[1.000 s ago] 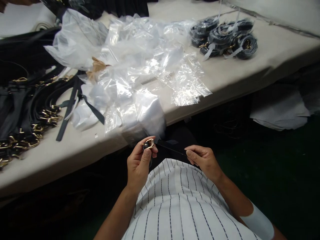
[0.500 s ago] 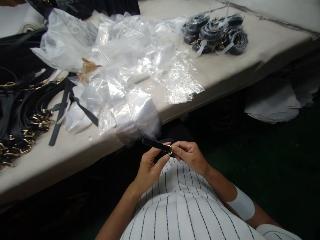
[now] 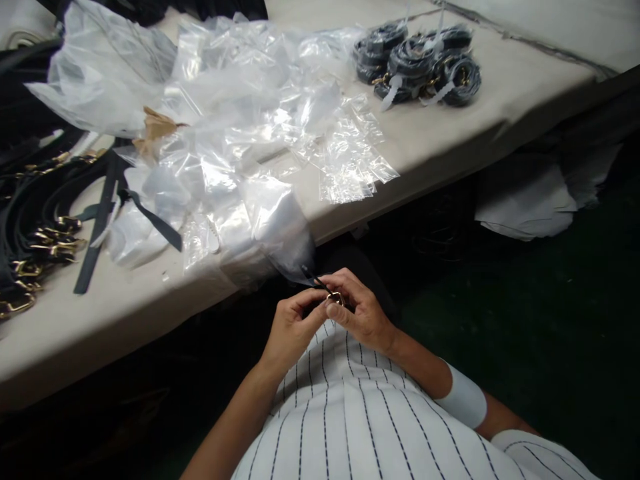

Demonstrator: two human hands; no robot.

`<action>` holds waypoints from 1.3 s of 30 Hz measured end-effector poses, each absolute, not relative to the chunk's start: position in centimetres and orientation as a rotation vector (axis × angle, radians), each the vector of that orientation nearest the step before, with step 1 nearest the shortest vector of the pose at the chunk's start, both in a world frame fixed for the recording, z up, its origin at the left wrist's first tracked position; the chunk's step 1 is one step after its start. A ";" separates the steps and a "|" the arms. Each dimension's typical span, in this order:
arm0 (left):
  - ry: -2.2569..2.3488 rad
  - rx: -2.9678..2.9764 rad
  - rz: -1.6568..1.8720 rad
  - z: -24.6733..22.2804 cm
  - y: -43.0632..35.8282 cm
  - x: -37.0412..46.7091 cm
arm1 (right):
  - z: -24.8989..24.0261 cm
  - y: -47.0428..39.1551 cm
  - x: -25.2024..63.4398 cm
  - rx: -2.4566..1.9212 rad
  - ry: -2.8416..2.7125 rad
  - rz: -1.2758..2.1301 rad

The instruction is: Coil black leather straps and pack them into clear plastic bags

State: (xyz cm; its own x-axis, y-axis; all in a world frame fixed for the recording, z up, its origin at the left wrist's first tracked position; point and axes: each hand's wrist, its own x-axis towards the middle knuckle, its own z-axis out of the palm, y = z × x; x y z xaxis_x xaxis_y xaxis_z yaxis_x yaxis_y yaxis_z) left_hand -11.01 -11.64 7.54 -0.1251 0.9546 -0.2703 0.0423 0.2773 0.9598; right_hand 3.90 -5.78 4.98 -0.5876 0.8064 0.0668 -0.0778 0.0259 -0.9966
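Close to my lap, both hands meet at a dark strap [image 3: 317,280] with a small gold-coloured metal buckle [image 3: 335,297]. My left hand [image 3: 296,328] is closed, its thumb and fingers pinching the strap on the left side of the buckle. From the right, my right hand [image 3: 364,316] is closed on the same piece, with the thumb at the buckle and fingers over the strap. A thin end of the strap sticks up between the hands, pointing away from me. Most of the strap is hidden behind my fingers.
Clear plastic bags [image 3: 225,147] are heaped on the cloth-covered table [image 3: 500,127]. Black straps with gold clasps [image 3: 30,227] lie at the left. Coiled, wrapped straps [image 3: 420,63] sit at the back right. White sheets [image 3: 525,200] show under the table.
The strap end has turned from lying leftward to pointing up and away. My right hand has moved left over the buckle, closer to my left hand. The view has shifted slightly.
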 end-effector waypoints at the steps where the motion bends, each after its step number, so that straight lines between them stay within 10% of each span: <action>1: 1.500 1.036 1.060 7.5 -11.5 -10.7 | 5.0 -5.8 3.8 -0.773 -1.660 1.560; 8: 1.856 1.522 1.119 6.3 -11.9 -8.4 | 5.9 -5.9 5.1 -1.105 -1.820 1.140; 26: 0.971 0.716 0.754 8.9 -6.7 -2.8 | 8.6 -6.0 13.7 -1.178 -0.644 1.452; 39: 1.437 1.728 1.003 9.0 -6.3 -1.6 | 9.7 -5.2 14.3 -1.364 -1.505 1.084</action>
